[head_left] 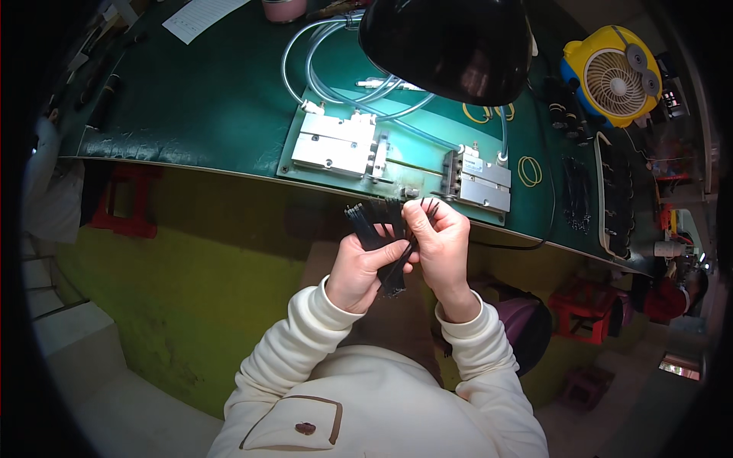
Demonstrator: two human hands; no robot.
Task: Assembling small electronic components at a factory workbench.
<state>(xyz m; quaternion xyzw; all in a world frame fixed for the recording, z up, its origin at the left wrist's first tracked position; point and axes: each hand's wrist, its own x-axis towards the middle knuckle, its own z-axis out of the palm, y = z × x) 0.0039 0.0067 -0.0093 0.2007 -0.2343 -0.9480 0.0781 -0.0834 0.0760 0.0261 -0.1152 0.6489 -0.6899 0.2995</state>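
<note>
A bundle of thin black wires (pixel 369 233) with small bright tips sits in my left hand (pixel 357 269), its fingers wrapped round the middle and the thumb across the front. My right hand (pixel 438 243) is closed just beside it, thumb and forefinger pinching some of the black strands near their upper ends. Both hands are in front of the bench edge. Just beyond them is a fixture plate (pixel 397 172) bearing two silver pneumatic cylinders, a left cylinder (pixel 334 145) and a right cylinder (pixel 484 183), with a narrow gap between their facing jaws.
A black lamp shade (pixel 447 49) hangs over the fixture. Clear air hoses (pixel 309 65) loop behind it. On the right are yellow rubber bands (pixel 529 172), more black wires (pixel 578 195), a long tray (pixel 603 229) and a yellow fan (pixel 615 76). Red stools (pixel 584 309) stand below the green bench.
</note>
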